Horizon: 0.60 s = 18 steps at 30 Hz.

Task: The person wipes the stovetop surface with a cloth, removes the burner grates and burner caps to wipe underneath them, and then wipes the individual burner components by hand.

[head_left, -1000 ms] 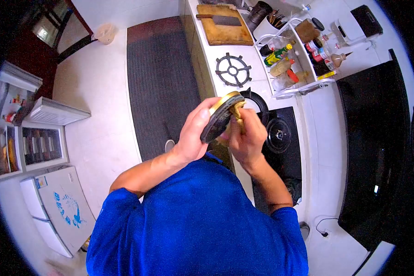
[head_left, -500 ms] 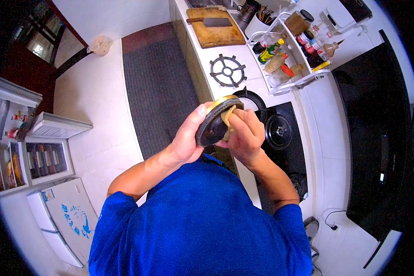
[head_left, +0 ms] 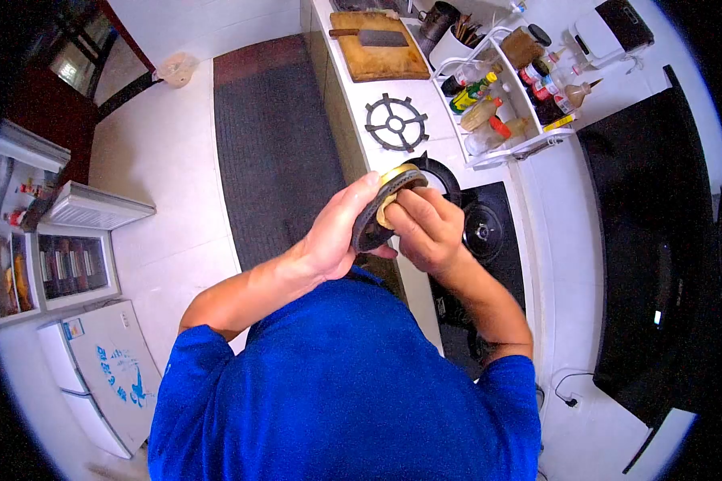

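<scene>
My left hand (head_left: 338, 226) is closed round the edge of a round gas burner head (head_left: 367, 231), dark on its face with a brass-coloured rim. The burner head is tilted in front of my chest, its dark side toward my right hand. Pinched in my right hand (head_left: 430, 230) is a yellowish cloth (head_left: 386, 210), pressed against the burner head's inner face. My right fingers hide part of the cloth. Just beyond my hands, the gas stove (head_left: 501, 276) shows an uncovered burner. A black pan support (head_left: 395, 123) lies on the white counter.
A cleaver (head_left: 381, 38) rests on a wooden cutting board (head_left: 369, 64) at the counter's far end. Bottles stand in a white rack (head_left: 465, 132) by the wall. To the left are a dark floor mat (head_left: 273, 152), a white fridge (head_left: 108, 369) and an open cabinet door (head_left: 96, 210).
My right hand and the cloth have shifted slightly across the burner head's face. The burner head has turned a little in my left hand, and the view has shifted slightly.
</scene>
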Available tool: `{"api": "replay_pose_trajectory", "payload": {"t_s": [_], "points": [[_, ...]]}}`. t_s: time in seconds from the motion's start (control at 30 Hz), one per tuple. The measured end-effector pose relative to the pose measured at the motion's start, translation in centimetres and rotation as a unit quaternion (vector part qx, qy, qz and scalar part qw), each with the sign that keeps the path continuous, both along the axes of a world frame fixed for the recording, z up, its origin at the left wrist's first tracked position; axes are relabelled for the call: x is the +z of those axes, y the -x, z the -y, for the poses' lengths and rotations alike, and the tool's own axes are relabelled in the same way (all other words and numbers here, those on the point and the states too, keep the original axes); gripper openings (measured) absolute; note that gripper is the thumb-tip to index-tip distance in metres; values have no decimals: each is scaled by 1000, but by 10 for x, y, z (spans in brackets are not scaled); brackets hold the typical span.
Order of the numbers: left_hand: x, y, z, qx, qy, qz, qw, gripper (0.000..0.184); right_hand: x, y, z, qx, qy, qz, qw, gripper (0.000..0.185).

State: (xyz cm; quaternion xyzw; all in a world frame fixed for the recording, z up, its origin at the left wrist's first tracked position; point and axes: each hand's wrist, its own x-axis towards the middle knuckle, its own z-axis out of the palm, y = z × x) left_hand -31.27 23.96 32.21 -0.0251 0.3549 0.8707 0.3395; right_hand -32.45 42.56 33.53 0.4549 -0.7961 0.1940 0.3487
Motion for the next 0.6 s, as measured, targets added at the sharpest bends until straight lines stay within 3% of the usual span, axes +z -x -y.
{"api": "replay_pose_trajectory", "payload": {"t_s": [0.1,0.23,0.3,0.43,0.5,0.6], "points": [[-5,-10,-4,83,2,-60,995,50,-12,-11,10,-13,67,42,997,44],[-16,-13,-12,154,-10,-127,980,51,-12,-21,22,-69,160,120,977,27],[-19,-13,-12,142,-36,-146,978,55,-15,-21,26,-147,221,194,944,20],[-32,-7,-9,168,-25,-235,957,65,-20,-26,31,-150,307,334,878,20],[-33,-4,-7,154,-58,-198,966,68,-21,-25,35,-155,318,329,875,21],[-24,-2,-9,139,-41,-163,976,66,-24,-20,36,-145,300,212,919,25]]}}
